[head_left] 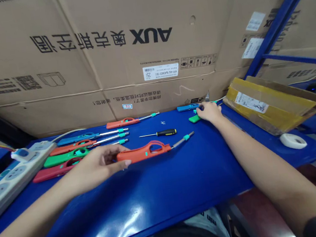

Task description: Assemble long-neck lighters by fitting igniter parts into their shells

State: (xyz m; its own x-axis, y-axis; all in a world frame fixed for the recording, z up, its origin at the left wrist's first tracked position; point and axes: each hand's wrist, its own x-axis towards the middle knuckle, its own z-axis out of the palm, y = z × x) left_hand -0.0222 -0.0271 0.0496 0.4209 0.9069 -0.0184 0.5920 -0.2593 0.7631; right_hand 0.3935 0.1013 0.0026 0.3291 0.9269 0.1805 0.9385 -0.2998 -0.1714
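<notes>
My left hand (105, 163) grips the butt end of an orange long-necked lighter (139, 153), held just above the blue table with its metal neck pointing right. At the back right, my right hand (210, 111) is closed over a green lighter (195, 118); its fingertips are hidden, so how firmly it grips does not show. A blue lighter (186, 108) lies just behind that hand. To the left rest several more lighters in a row, among them a green one (63, 157) and a red one (56, 171). Another orange lighter (121, 122) lies near the cardboard.
A small black-and-yellow screwdriver (166, 132) lies mid-table. On the left is a white power strip (15, 170). An open yellow-taped carton (273, 102) and a white oval object (293, 141) stand at right. Large cardboard (120, 61) walls the back of the blue table (169, 195).
</notes>
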